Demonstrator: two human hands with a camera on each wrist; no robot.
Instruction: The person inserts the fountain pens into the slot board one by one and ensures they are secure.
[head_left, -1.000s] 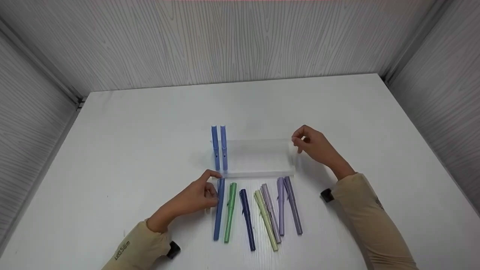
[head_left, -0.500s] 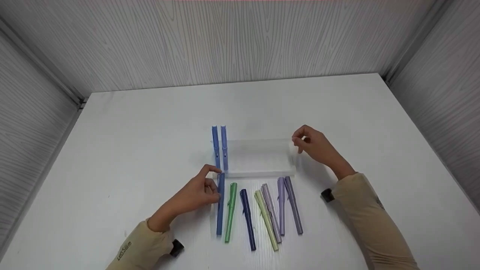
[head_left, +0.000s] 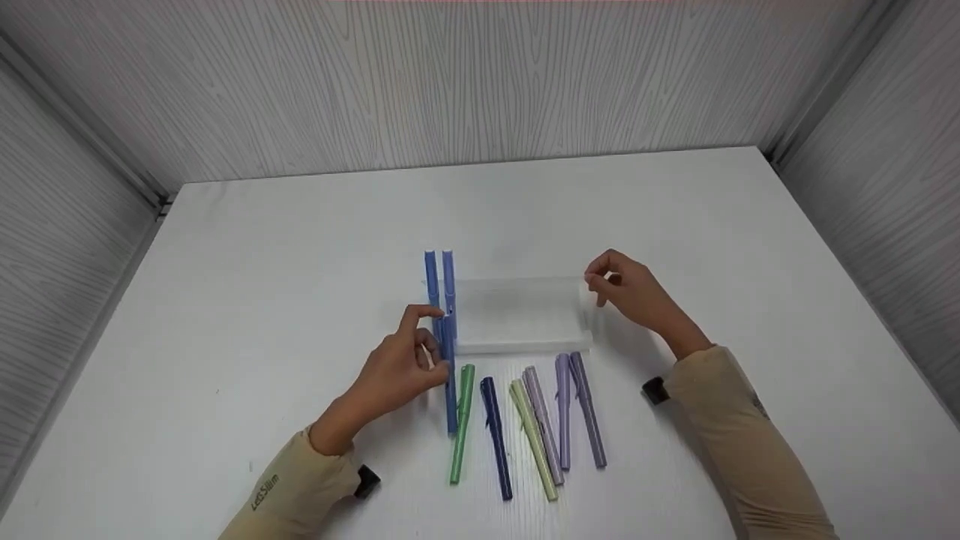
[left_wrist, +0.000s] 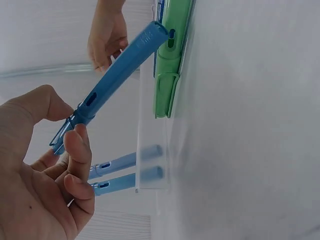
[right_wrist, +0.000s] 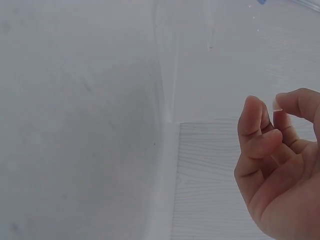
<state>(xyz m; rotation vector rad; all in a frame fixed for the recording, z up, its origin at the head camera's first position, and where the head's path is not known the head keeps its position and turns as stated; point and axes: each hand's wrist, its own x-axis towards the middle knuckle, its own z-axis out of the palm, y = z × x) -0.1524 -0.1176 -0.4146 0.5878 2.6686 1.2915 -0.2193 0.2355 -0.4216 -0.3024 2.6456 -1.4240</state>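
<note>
My left hand pinches a blue pen near its clip end, between thumb and fingers. In the head view this pen stands in front of the left end of a clear plastic pen stand, its lower end beside a green pen. Two lighter blue pens, a left one and a right one, lean side by side in the stand's left end. At the far right corner of the stand, my right hand pinches the clear edge between thumb and index finger.
In front of the stand lie a navy pen, a yellow-green pen, a lilac pen, a purple pen and a dark purple pen. The yellow-green and lilac ones overlap. A wood-grain panel rises behind the white table.
My left hand has lifted the blue pen from its place left of the green pen and carried it forward and slightly right, towards the stand. My right hand has stayed at the stand's corner.
</note>
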